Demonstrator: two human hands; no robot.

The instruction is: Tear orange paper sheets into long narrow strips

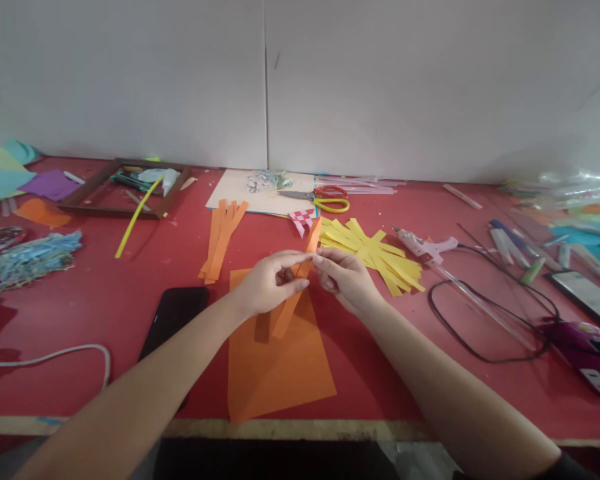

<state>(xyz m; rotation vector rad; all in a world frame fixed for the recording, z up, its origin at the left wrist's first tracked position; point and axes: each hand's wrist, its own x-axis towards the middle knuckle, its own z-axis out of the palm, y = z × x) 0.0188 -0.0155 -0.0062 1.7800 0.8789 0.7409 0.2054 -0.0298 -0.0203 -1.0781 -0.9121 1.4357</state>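
Between my two hands is an orange paper strip (pixel 291 311), raised and slanting above a larger orange paper sheet (pixel 285 383) on the red table. My left hand (pixel 275 280) has its fingers bent around the strip's left side, with the thumb toward the right. Thumb and fingers of my right hand (pixel 345 277) pinch near the strip's upper part. Several cut orange strips (pixel 223 240) lie in a fanned bunch behind my left hand. Right of the hands rests a pile of crossed yellow paper strips (pixel 375 250).
Scissors (pixel 325 197) lie on a pale sheet (pixel 230 190) at the back. A glue gun (pixel 425 245) with a looped black cable is at right, near a purple power strip (pixel 583 353). A black phone (pixel 175 317) lies by my left forearm; a wooden frame tray (pixel 117 212) sits back left.
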